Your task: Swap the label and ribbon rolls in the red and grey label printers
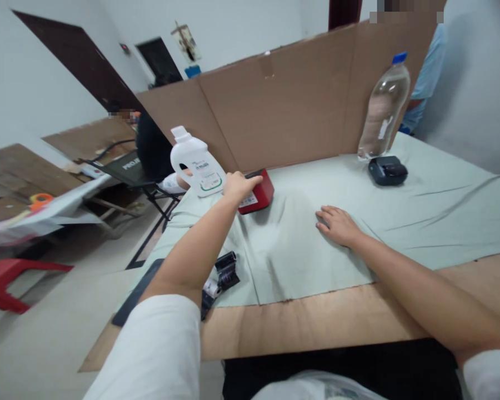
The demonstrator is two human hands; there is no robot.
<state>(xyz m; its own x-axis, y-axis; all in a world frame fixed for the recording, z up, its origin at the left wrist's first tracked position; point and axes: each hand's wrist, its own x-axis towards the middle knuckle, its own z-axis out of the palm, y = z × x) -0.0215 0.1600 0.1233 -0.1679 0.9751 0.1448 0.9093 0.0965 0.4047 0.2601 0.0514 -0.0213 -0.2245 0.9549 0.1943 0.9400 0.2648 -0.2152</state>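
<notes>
Two hands are over the desk (316, 322). The left hand (240, 186) covers the red box (258, 194), which lies on the cloth (441, 216) beside the white bottle (198, 164). Its fingers curl over the top; firm closure cannot be confirmed. The right hand (337, 225) lies flat, fingers spread. Judged step: grasping. Any lift requires a secure grip clear of the bottle.

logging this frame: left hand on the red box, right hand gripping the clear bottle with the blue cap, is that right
Not quite. The left hand is on the red box, but the right hand lies flat on the pale green cloth, apart from the clear bottle, as the head view shows.
</notes>
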